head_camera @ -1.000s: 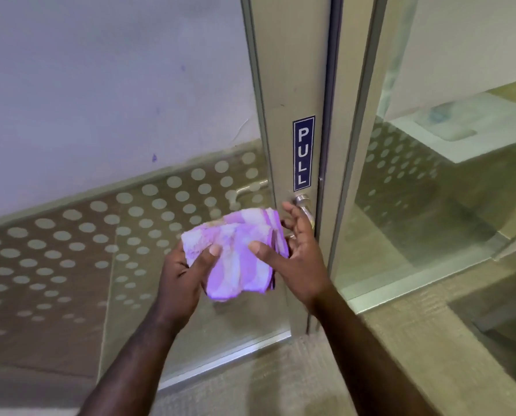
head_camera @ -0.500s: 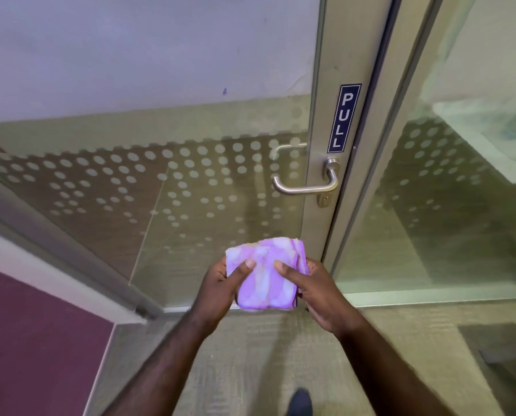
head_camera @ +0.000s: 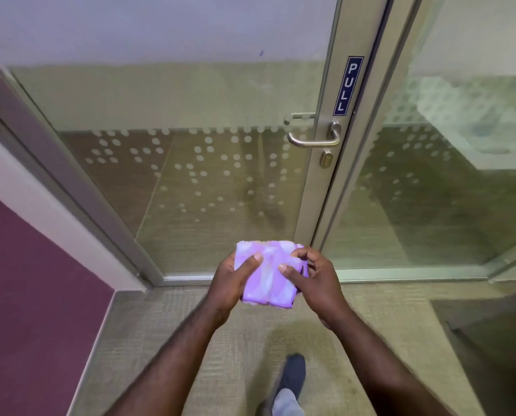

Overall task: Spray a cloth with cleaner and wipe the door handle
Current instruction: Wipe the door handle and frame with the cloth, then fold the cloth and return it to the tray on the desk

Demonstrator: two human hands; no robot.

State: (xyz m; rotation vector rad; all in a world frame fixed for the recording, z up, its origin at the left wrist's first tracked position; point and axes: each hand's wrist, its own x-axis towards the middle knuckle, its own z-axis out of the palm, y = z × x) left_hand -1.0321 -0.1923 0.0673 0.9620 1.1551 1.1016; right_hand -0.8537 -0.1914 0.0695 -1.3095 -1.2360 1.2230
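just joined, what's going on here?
A person stands at a glass door and holds a folded purple cloth in both hands: the left hand grips its left edge, the right hand its right edge. The cloth is low in the view, well apart from the metal door handle, which sits under the PULL sign with nothing touching it. No spray bottle is in view. One foot shows on the carpet below.
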